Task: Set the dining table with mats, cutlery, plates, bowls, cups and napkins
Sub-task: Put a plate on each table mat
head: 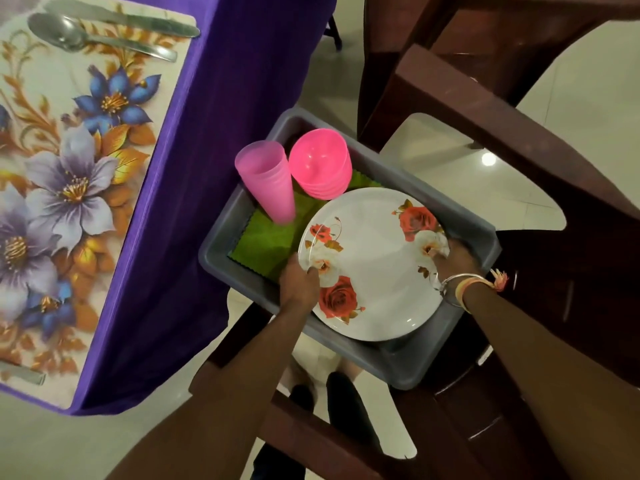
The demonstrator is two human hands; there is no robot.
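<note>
A white plate (pixel 372 268) with red roses lies in a grey tub (pixel 408 365) on a brown chair. My left hand (pixel 299 284) grips the plate's left rim and my right hand (pixel 450 254) grips its right rim. Behind the plate in the tub stand a stack of pink cups (pixel 268 181) and a stack of pink bowls (pixel 320 162) on green napkins (pixel 265 240). On the purple-clothed table at the left lies a floral mat (pixel 69 188) with a spoon (pixel 79 34) and a knife (pixel 128 17) at its far end.
Brown plastic chairs (pixel 485 109) crowd the right side and the tub rests on one. The purple tablecloth (pixel 194 168) hangs down next to the tub. A piece of cutlery (pixel 22 372) shows at the mat's near end. My feet are on the pale tiled floor below.
</note>
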